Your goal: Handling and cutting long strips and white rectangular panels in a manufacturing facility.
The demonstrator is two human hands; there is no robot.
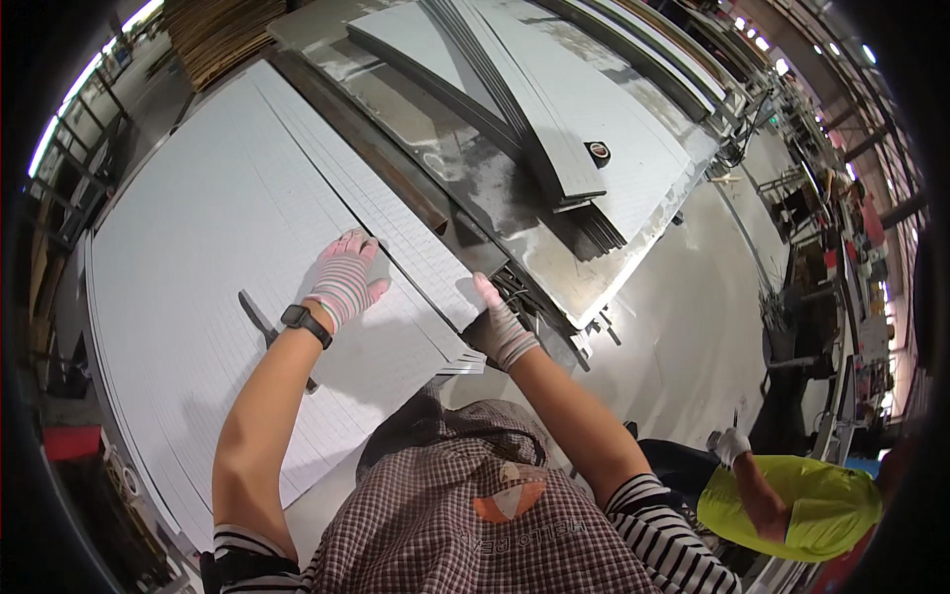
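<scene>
A large white sheet, with fine parallel lines, tops a stack in front of me. Along its right side lies a long white strip, parted from the sheet by a narrow dark gap. My left hand, in a striped pink-and-white glove, rests on the sheet with its fingers stretched to the gap. At the strip's near end, my right hand has its thumb on top and its other fingers hidden below, closed on the strip. A slim dark tool lies on the sheet, partly beneath my left forearm; its kind is unclear.
Beyond a dark metal rail stands a worn table bearing stacked white strips, more sheets and a black tape measure. Brown boards are piled at the far left. A person in a yellow top works at lower right.
</scene>
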